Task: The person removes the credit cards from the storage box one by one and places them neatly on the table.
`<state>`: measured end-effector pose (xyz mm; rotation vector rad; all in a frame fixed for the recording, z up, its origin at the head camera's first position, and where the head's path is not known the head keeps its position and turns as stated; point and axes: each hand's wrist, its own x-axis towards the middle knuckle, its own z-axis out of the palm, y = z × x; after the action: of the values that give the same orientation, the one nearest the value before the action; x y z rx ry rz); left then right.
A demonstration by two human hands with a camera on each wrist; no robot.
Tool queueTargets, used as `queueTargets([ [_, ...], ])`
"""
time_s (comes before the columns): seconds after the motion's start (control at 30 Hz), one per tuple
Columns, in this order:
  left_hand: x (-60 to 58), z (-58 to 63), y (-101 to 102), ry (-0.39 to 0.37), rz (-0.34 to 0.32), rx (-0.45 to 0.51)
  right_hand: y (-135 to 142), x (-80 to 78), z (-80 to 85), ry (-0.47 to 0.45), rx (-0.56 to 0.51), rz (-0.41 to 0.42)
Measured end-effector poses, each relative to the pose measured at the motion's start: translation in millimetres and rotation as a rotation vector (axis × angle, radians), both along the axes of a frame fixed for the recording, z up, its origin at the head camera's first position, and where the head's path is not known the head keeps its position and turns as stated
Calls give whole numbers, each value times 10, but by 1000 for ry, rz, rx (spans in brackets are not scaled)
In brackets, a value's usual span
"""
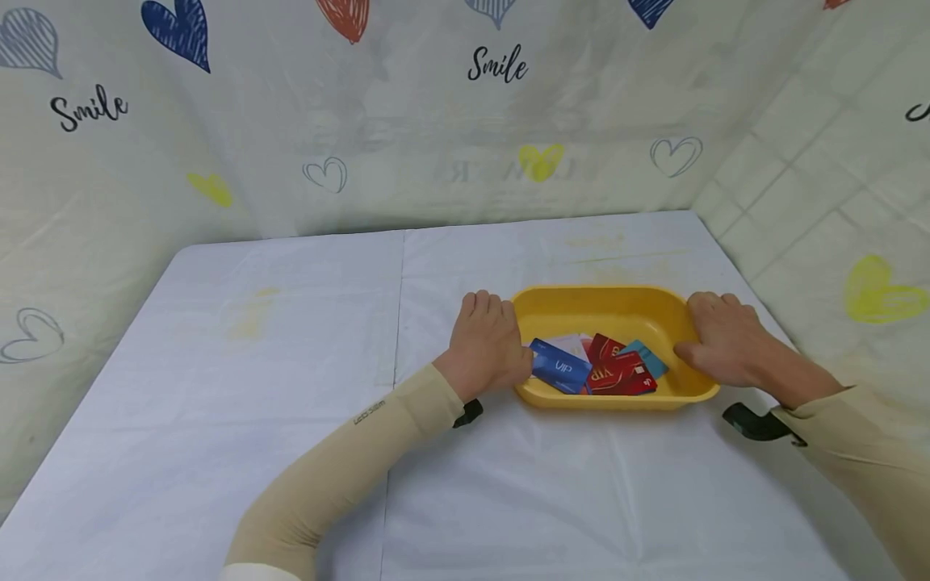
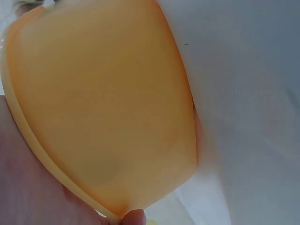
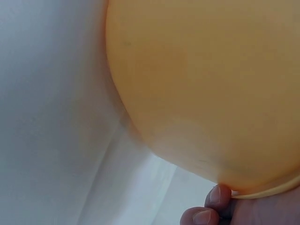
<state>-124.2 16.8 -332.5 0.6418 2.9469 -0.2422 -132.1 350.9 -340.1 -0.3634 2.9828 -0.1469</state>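
Observation:
A yellow plastic basin (image 1: 603, 297) stands on the right part of the table, with several cards lying in it. Among these are a blue VIP card (image 1: 561, 365), a red VIP card (image 1: 622, 376) and a light blue card (image 1: 645, 357). My left hand (image 1: 488, 343) grips the basin's left end by the rim, and my right hand (image 1: 730, 339) grips the right end. Both wrist views are mostly filled by the basin's outer wall (image 2: 103, 93). Fingertips (image 3: 218, 196) curl under the rim in the right wrist view.
A white cloth covers the table (image 1: 291, 387), with a crease left of the basin. Behind it hangs a pale curtain (image 1: 407, 105) printed with hearts and "Smile". Another stretch of curtain runs close along the table's right edge.

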Motion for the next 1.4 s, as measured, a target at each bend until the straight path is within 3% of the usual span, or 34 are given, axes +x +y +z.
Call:
queueTargets([
  [0.63, 30, -5, -189, -14, -2, 48, -152, -31, -28, -23, -38, -8],
  [0.93, 28, -13, -329, -62, 33, 88, -274, -48, -34, -7, -57, 17],
  [1.4, 65, 6, -585, -63, 57, 122, -502, -86, -24, -24, -58, 48],
])
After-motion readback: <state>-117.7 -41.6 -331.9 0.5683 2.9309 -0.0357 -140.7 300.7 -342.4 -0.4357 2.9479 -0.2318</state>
